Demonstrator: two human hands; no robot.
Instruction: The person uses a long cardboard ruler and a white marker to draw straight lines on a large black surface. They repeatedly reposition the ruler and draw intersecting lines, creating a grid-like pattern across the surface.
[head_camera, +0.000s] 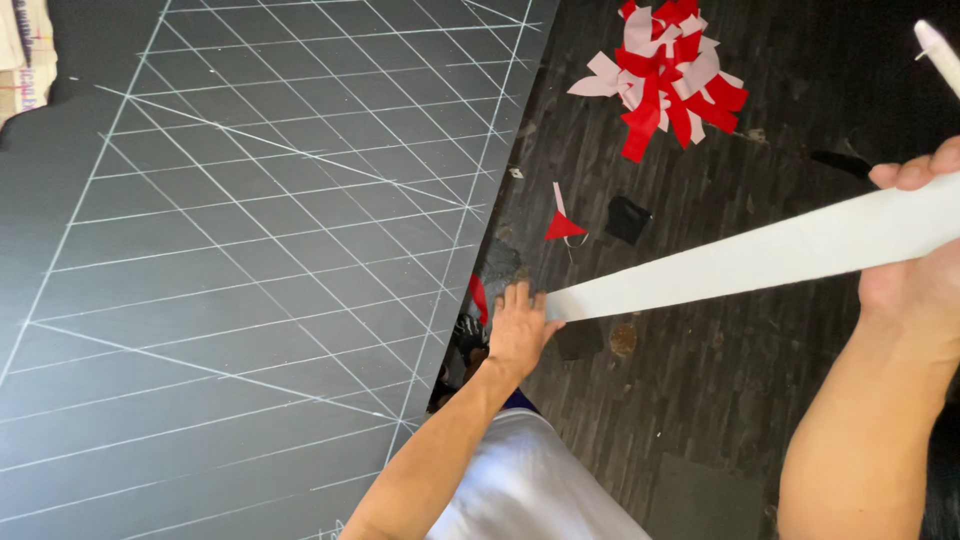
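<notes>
White paper strip (760, 255) | held taut between both hands: left (518, 325), right (915, 285)

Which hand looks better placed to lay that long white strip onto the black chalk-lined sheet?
Probably the left hand: it holds the white strip's end right beside the sheet's edge. The right hand holds it farther away.

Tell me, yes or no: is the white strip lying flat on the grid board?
No. The white strip is stretched in the air between the left hand and right hand, beside the board.
</notes>
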